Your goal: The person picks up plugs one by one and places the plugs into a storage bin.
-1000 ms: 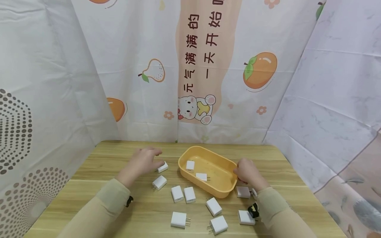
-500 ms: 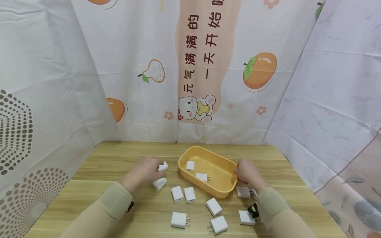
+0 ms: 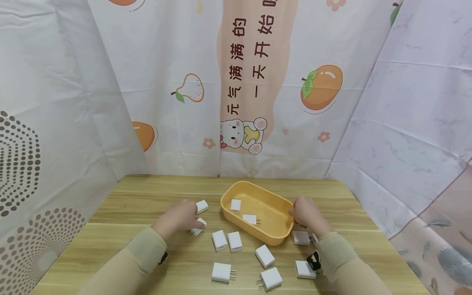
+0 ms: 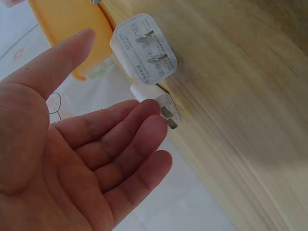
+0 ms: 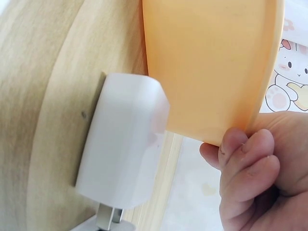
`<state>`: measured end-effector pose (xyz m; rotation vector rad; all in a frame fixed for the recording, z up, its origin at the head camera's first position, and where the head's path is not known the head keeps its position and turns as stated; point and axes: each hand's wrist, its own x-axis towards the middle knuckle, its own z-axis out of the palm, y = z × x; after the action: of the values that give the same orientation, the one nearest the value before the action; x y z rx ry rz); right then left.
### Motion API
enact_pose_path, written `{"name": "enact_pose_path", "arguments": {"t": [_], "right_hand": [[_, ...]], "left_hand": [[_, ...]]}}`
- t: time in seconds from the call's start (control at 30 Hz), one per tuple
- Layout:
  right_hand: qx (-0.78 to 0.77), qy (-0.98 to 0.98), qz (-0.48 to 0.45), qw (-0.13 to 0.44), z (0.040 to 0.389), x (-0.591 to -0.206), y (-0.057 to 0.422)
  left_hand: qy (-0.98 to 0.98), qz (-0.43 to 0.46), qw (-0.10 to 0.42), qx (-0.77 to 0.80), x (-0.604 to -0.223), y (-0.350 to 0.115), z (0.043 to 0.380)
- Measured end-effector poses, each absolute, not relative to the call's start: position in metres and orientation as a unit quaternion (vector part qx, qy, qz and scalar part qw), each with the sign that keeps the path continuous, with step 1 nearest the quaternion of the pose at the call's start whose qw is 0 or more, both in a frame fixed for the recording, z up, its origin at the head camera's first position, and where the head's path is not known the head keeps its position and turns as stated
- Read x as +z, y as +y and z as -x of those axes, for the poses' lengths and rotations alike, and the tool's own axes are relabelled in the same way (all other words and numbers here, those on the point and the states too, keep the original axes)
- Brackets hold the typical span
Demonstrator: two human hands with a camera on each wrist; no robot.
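Note:
White plug chargers lie about on the wooden table. My left hand (image 3: 178,217) reaches over one charger (image 3: 199,226), its thumb and fingers spread apart. In the left wrist view that near charger (image 4: 144,48) shows its two prongs and stands between thumb and fingers, with no grip on it. A second charger (image 3: 202,207) lies just beyond; the fingers partly cover this farther charger (image 4: 156,98) in the left wrist view. My right hand (image 3: 307,212) pinches the end rim of a yellow-orange plastic tray (image 3: 284,237); the right wrist view shows the fingers (image 5: 250,178) curled at its rim.
Inside the tray are two chargers, one upright-looking (image 3: 235,205) and one on its side (image 3: 249,219). Several more lie in front, including a charger (image 3: 221,272) and one below my right wrist (image 3: 305,269). A printed curtain (image 3: 184,123) hangs behind the table (image 3: 147,196).
My left hand has come down and towards me, from above the farther charger to the nearer one. The right hand and the tray have stayed in place.

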<state>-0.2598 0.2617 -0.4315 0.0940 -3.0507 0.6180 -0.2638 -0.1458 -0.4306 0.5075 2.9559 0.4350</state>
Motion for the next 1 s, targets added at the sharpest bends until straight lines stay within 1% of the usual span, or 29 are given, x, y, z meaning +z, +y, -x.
{"name": "enact_pose_path", "arguments": {"t": [0.13,0.47,0.67,1.0], "right_hand": [[0.199,-0.979,-0.033,0.013,0.26,-0.432,0.262],[0.207,-0.978,-0.028,0.008,0.261,-0.432,0.262],[0.204,-0.978,-0.027,0.007,0.26,-0.433,0.263],[0.206,-0.978,-0.028,0.005,0.26,-0.432,0.262]], "left_hand": [[0.974,-0.162,0.072,0.143,-0.435,-0.145,0.264],[0.974,-0.183,0.082,0.106,-0.439,-0.138,0.263],[0.972,-0.175,0.095,0.123,-0.438,-0.136,0.263],[0.974,-0.175,0.087,0.117,-0.439,-0.134,0.264]]}}
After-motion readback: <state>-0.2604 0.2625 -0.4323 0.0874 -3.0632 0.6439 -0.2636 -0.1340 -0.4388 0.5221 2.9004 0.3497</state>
